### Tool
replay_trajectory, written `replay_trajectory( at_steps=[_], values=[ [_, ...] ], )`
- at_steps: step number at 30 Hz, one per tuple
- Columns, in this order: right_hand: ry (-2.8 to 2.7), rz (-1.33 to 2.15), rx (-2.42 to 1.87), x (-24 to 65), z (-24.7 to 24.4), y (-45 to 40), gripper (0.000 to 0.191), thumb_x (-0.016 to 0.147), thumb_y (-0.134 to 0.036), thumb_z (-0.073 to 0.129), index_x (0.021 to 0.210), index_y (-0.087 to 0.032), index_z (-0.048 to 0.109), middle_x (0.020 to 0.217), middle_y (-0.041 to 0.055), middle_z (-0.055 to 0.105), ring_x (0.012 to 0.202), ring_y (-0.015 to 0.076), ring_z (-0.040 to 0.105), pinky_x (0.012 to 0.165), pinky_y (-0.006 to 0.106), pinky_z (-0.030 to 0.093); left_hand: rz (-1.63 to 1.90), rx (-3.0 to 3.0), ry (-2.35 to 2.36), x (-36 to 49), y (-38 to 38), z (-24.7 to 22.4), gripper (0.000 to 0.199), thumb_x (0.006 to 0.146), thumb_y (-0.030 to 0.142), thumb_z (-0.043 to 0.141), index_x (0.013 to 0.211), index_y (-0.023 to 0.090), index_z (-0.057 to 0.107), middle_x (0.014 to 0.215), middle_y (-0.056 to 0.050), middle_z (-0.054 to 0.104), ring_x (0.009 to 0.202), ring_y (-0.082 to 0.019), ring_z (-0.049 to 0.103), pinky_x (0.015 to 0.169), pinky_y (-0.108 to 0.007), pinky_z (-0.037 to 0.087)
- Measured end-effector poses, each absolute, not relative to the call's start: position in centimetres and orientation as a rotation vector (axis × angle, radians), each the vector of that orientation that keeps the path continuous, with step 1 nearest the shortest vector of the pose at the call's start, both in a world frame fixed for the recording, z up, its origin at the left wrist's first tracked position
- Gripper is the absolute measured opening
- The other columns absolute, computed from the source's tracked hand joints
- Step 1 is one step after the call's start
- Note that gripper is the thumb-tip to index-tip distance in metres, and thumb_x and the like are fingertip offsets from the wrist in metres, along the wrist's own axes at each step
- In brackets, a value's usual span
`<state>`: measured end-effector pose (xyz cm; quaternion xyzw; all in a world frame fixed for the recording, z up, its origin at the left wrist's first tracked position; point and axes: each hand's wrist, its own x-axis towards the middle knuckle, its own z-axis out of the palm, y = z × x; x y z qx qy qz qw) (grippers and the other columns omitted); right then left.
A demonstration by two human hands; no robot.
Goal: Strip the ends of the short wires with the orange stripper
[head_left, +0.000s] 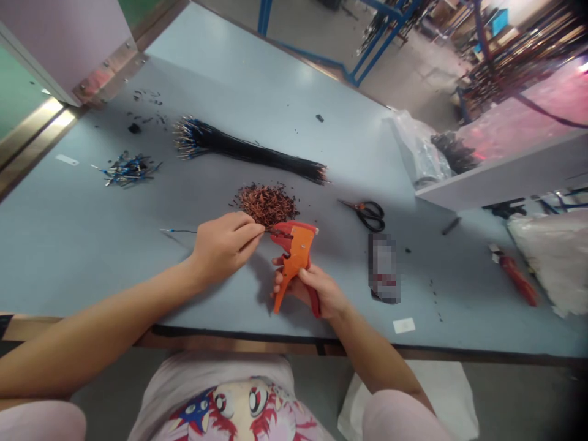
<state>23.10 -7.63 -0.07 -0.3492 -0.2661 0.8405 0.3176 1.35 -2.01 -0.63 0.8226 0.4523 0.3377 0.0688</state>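
Note:
Pinched in the fingers of my left hand (pixel 228 244) is a thin black wire (pixel 186 231) with a blue and silver terminal at its far left end. The wire's other end is at the jaws of an orange and red wire stripper (pixel 298 248). My right hand (pixel 319 288) is wrapped round the stripper's handles. Just beyond the jaws lies a pile of copper and black wire scraps (pixel 267 205). A long bundle of black wires (pixel 257 154) with blue terminals rests behind it.
Black-handled scissors (pixel 370 215) and a blurred dark object (pixel 384 268) lie to the right. Farther right are a red-handled tool (pixel 518 278) and plastic bags (pixel 551 257). A small heap of blue-ended wire pieces (pixel 128 170) sits at left. A white panel (pixel 68 43) stands at the back left.

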Motion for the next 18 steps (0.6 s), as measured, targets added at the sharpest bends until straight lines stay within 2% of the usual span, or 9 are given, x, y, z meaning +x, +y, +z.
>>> replay_trajectory(
  at_steps=[10,18],
  values=[
    [-0.690,2.227,-0.892,22.56,-0.29,-8.23,0.036,0.079,-0.037,0.064,0.106,-0.012,0.060,0.084,0.0058,0.061,0.072,0.0175,0.060,0.072,0.040,0.051,1.006,2.507,1.316,1.76,-2.53,-0.52,0.018,0.086,0.024,0.047,0.087,0.022,0.065,0.083,0.000,0.066,0.076,-0.010,0.060,0.065,-0.020,0.041],
    [-0.708,2.210,-0.929,22.56,-0.19,-8.33,0.036,0.079,-0.042,0.064,0.097,-0.011,0.060,0.072,0.0029,0.057,0.062,0.0145,0.056,0.062,0.036,0.051,1.079,2.502,1.271,1.91,-2.55,-0.30,0.015,0.085,0.022,0.049,0.084,0.020,0.065,0.078,0.000,0.066,0.071,-0.010,0.059,0.060,-0.020,0.040]
  ],
)
